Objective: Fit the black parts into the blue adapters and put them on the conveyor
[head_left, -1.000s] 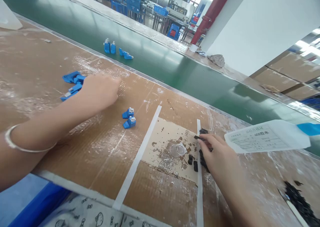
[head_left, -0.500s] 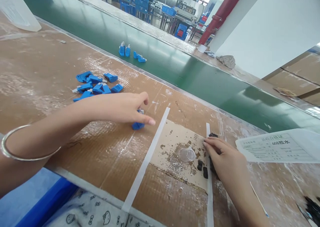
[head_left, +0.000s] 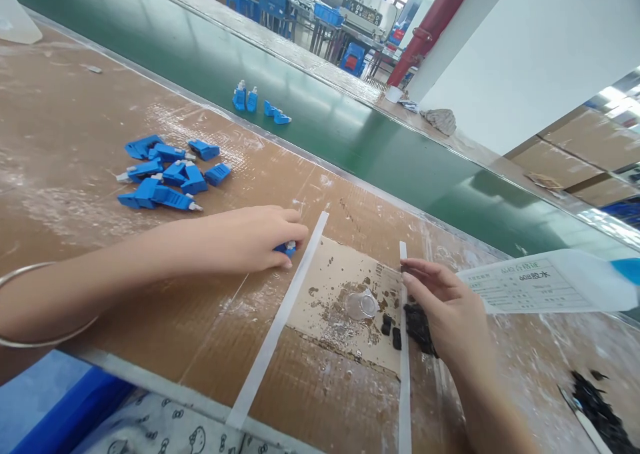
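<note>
My left hand curls its fingers round a blue plastic piece on the brown tabletop, partly hidden under the fingers. Thumb and fingertips of my right hand are pinched at the right edge of a stained cardboard sheet; what is between them is too small to make out. Under that hand lies a heap of black pieces. Two small black pieces rest on the cardboard beside a small clear cup standing in spilled wet liquid.
A pile of blue pieces lies at the left. Several more stand or lie on the green conveyor belt. White tape strips flank the cardboard. A labelled translucent bottle, tweezers and more black pieces are at the right.
My left hand has lowered and closed its fingers round the blue piece. My right hand keeps its pinch near the cardboard's edge, slightly lifted off the black heap. The whole view has shifted a little.
</note>
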`<control>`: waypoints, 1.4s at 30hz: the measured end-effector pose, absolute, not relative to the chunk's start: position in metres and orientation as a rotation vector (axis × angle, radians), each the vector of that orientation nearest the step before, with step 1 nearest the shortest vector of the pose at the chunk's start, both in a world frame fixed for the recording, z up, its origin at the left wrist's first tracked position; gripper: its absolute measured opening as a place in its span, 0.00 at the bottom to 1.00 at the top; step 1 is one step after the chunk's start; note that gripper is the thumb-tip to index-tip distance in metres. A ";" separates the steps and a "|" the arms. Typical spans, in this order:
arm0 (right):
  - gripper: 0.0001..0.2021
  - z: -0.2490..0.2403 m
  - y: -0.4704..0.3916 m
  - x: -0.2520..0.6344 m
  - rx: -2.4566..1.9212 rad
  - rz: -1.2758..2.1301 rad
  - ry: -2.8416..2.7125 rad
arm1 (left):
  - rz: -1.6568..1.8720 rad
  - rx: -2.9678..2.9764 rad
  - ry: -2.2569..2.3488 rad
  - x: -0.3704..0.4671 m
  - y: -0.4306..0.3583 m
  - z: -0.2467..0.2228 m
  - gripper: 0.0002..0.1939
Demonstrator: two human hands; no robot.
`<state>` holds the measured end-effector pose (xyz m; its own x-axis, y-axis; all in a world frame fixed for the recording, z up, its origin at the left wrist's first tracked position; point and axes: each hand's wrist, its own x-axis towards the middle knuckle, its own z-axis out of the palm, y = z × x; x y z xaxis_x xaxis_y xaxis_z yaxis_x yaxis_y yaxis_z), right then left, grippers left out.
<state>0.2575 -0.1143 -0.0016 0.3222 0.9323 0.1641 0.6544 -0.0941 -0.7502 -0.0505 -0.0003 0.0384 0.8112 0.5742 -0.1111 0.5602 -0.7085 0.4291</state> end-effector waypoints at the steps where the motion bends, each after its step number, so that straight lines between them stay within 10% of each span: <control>1: 0.15 0.001 -0.116 0.258 -1.719 0.561 -1.355 | 0.069 2.544 0.792 -0.049 -0.001 0.036 0.04; 9: 0.07 0.007 -0.128 0.253 -1.274 0.893 -1.254 | 0.123 2.743 0.846 -0.048 -0.001 0.025 0.08; 23: 0.18 0.014 -0.137 0.242 -1.323 0.012 -2.396 | 0.362 3.023 0.296 -0.032 -0.028 0.020 0.04; 36: 0.17 0.013 -0.136 0.244 -1.324 -0.104 -2.459 | 0.230 2.446 0.725 -0.019 -0.039 0.013 0.10; 42: 0.20 0.021 -0.146 0.231 -1.253 0.445 -2.050 | 0.348 1.420 0.611 -0.008 -0.052 0.010 0.10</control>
<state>0.2310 -0.1464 0.0210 -0.3020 0.8768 0.3743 0.6426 0.4772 -0.5994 -0.0084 -0.0519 0.0098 0.8006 0.5698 -0.1856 0.1304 0.1366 0.9820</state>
